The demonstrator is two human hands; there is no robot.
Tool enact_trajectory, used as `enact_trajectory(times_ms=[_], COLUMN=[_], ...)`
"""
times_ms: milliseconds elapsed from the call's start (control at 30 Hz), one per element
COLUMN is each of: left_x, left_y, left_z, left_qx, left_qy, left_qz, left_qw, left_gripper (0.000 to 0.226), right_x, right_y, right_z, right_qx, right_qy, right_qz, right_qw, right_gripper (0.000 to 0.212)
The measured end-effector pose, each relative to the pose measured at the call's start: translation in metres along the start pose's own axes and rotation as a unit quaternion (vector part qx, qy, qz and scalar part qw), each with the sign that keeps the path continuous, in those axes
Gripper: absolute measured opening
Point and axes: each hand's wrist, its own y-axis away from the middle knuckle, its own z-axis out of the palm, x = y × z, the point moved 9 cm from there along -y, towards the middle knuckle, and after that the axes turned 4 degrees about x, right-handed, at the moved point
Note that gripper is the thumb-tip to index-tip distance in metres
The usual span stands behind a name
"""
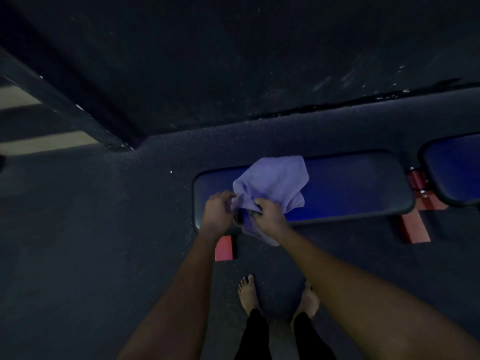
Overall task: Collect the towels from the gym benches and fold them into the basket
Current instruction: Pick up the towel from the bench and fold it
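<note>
**Head view: 2 hands on 1 towel at the bench's near edge**

The head view looks down in dim light on a lilac towel (272, 183) lying crumpled across the left part of a blue padded bench (350, 188). Most of the cloth sits on the pad. A bunched part spills over the near edge and hangs toward the floor, just beside a red frame foot (224, 248).

Both hands meet at that near edge. The left hand (218, 209) has its fingers curled in on the towel's left side, pinching a gather of cloth. The right hand (270, 211) has its fingers clenched into the bunch next to it, with its knuckles toward the camera. The 2 hands are almost touching, with cloth between them.

A second blue pad (454, 170) sits at the bench's right end, joined by red metal. The person's bare feet (248, 292) stand near the bench. No basket is in view.

My reading is that this is the pick-up, with the folding not yet begun. The main risk comes from the grip – both hands hold a wad, not corners. Lifted this way, the towel would probably come up as a lump with a loose tail. That tail could drag on the gritty floor, catch on the red foot, or land under a bare foot. In this poor light, finding the true corners may take some fumbling.
</note>
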Motion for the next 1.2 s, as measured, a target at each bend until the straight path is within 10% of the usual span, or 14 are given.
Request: enact_trajectory(times_ms=[100, 333, 500, 667, 967, 1200], left_x=[0.043, 0.186, 0.285, 0.336, 0.307, 0.300], left_y=[-0.007, -0.049, -0.050, -0.057, -0.066, -0.065], left_z=[-0.006, -0.083, -0.135, -0.184, -0.229, -0.295], left_qx=[-0.050, 0.001, -0.017, 0.112, 0.160, 0.190], left_qy=[-0.038, 0.070, 0.163, 0.069, -0.067, 0.008], left_qz=[0.039, 0.096, 0.172, 0.180, 0.103, 0.193], left_qw=[0.997, 0.993, 0.971, 0.975, 0.980, 0.962], left_gripper=[0.064, 0.012, 0.031, 0.011, 0.021, 0.011], right_x=[-0.041, -0.157, -0.214, -0.268, -0.237, -0.175], right_y=[0.000, 0.024, 0.055, 0.093, 0.138, 0.153], right_z=[-0.060, -0.227, -0.313, -0.376, -0.490, -0.502], right_qx=[-0.009, 0.079, 0.159, 0.207, 0.410, 0.504], right_qy=[0.056, 0.127, 0.143, 0.212, 0.229, 0.228], right_qz=[-0.095, -0.195, -0.229, -0.270, -0.147, -0.034], right_qw=[0.994, 0.969, 0.950, 0.916, 0.870, 0.832], right_gripper=[0.017, 0.016, 0.014, 0.011, 0.009, 0.012])
